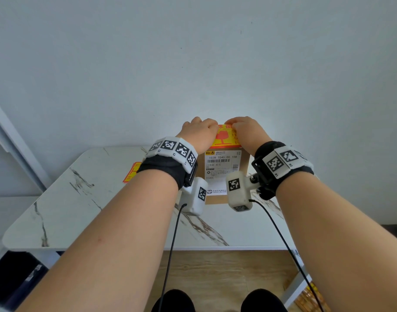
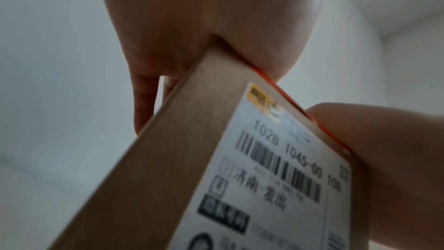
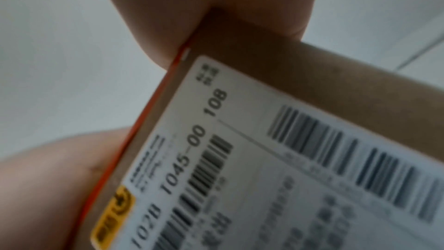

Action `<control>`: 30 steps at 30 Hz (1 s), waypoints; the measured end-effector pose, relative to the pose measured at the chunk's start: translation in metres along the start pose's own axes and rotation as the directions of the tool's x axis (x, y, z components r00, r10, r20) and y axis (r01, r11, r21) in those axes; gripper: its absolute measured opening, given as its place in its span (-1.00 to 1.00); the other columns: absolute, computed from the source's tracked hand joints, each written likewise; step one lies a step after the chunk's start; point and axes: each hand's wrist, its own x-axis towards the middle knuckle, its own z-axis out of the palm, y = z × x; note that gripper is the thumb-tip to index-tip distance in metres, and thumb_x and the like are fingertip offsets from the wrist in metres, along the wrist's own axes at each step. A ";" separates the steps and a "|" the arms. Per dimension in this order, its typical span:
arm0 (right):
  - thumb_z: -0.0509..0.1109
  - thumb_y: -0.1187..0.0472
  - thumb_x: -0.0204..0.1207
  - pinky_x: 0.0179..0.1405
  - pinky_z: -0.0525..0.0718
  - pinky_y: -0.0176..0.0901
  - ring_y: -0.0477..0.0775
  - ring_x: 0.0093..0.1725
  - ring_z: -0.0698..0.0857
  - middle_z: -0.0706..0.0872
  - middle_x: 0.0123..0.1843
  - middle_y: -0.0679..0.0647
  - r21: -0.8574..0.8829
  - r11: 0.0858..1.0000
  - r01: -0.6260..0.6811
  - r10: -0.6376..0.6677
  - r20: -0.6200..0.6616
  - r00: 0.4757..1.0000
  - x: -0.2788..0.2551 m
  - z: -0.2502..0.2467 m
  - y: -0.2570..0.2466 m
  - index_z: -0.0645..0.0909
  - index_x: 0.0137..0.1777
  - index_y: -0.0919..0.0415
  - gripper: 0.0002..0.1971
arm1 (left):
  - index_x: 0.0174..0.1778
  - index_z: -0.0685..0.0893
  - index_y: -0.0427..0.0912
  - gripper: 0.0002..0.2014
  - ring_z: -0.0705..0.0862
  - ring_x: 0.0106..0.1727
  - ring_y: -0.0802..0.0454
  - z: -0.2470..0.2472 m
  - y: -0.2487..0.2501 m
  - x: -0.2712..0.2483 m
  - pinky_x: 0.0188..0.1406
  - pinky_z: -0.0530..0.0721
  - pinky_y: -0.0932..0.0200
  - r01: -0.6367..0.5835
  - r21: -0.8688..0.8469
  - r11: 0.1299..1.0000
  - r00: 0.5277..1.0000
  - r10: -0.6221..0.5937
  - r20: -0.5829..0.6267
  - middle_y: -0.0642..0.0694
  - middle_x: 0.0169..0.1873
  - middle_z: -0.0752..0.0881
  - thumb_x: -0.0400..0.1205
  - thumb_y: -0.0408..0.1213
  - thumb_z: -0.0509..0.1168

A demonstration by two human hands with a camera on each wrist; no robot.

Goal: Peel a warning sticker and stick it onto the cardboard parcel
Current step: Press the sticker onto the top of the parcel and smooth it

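Head view: one brown cardboard parcel [image 1: 224,176] is seen standing on a white marble-patterned table [image 1: 57,199], near the table's far edge and close to a pale wall [image 1: 193,52]. One white shipping label [image 1: 222,164] with barcodes is stuck on the parcel face turned toward the person. One red-and-yellow warning sticker [image 1: 225,137] is laid across the parcel's top face, its near edge reaching the top front edge. The left hand [image 1: 198,135] is pressed over the sticker's left end and the right hand [image 1: 247,134] over its right end, with the fingers bent down over the far side of the box. Whether the fingers are curled around the parcel or merely pressed against it cannot be told. A second red-and-yellow sticker sheet [image 1: 131,174] is seen lying flat on the table to the left, partly hidden by the left forearm.

From the left wrist view, the palm is shown pressed on the top corner of the box, with a thin orange sticker edge caught beneath it. From the right wrist view, the same is shown at the opposite corner. Bare tabletop is left in front of the parcel and to both sides.
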 end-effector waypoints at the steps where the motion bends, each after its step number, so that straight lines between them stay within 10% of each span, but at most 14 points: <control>1: 0.05 0.38 0.67 -0.08 0.56 -0.35 0.10 0.14 0.61 0.62 0.40 0.25 0.059 0.998 -0.003 0.002 0.007 1.000 0.000 -0.001 0.002 0.65 0.32 0.28 -0.61 | 0.47 0.39 -0.20 -0.62 0.36 0.48 -0.25 0.000 -0.001 0.001 0.40 0.39 -0.01 0.000 0.025 1.000 1.000 -0.001 0.017 -0.19 0.47 0.43 0.75 -0.33 -0.09; 7: 0.07 0.24 0.73 0.38 0.61 0.15 0.13 0.02 0.62 0.69 0.26 0.21 0.278 0.956 -0.097 0.097 0.014 0.995 -0.005 0.001 0.010 0.58 0.43 0.10 -0.63 | 0.53 0.33 -0.28 -0.59 0.36 0.48 -0.29 0.001 0.005 0.001 0.43 0.48 -0.12 0.018 0.144 0.989 1.000 -0.020 0.016 -0.28 0.43 0.45 0.74 -0.37 -0.04; 12: -0.01 0.23 0.75 0.34 0.55 0.01 0.17 0.25 0.62 0.63 0.29 0.22 0.197 0.968 -0.154 0.165 -0.045 0.985 -0.005 0.000 0.006 0.51 0.48 0.28 -0.59 | 0.62 0.18 -0.15 -0.48 0.29 0.52 -0.33 0.004 0.008 0.002 0.39 0.51 -0.14 0.017 0.253 0.967 0.999 -0.027 0.037 -0.33 0.42 0.38 0.69 -0.43 -0.08; 17: 0.12 0.10 0.72 -0.01 0.55 -0.05 0.11 -0.02 0.62 0.65 0.05 0.13 0.084 0.986 -0.142 0.146 -0.049 0.988 -0.001 0.000 0.006 0.53 0.38 0.28 -0.63 | 0.64 0.21 -0.06 -0.49 0.42 0.46 -0.37 0.002 0.008 0.002 0.27 0.51 -0.18 0.103 0.235 0.967 0.990 -0.122 0.069 -0.27 0.50 0.32 0.72 -0.16 -0.14; 25: 0.11 0.19 0.72 -0.04 0.49 -0.09 0.10 -0.01 0.58 0.69 0.28 0.23 0.046 0.989 -0.137 0.140 -0.064 0.988 0.003 0.003 0.002 0.53 0.36 0.25 -0.68 | 0.58 0.27 -0.17 -0.51 0.33 0.49 -0.31 0.004 0.008 0.003 0.38 0.53 -0.14 0.070 0.204 0.977 0.995 -0.082 0.049 -0.31 0.41 0.38 0.69 -0.42 -0.03; 30: 0.11 0.24 0.68 0.18 0.61 -0.09 0.14 0.22 0.70 0.72 0.34 0.09 -0.020 1.000 -0.024 0.021 -0.125 0.992 -0.005 0.002 0.000 0.66 0.32 0.11 -0.65 | 0.69 0.14 0.02 -0.49 0.07 0.72 -0.11 0.007 0.004 0.003 0.66 0.06 -0.29 0.112 0.021 0.994 0.994 -0.112 -0.008 -0.02 0.70 0.15 0.76 -0.09 -0.21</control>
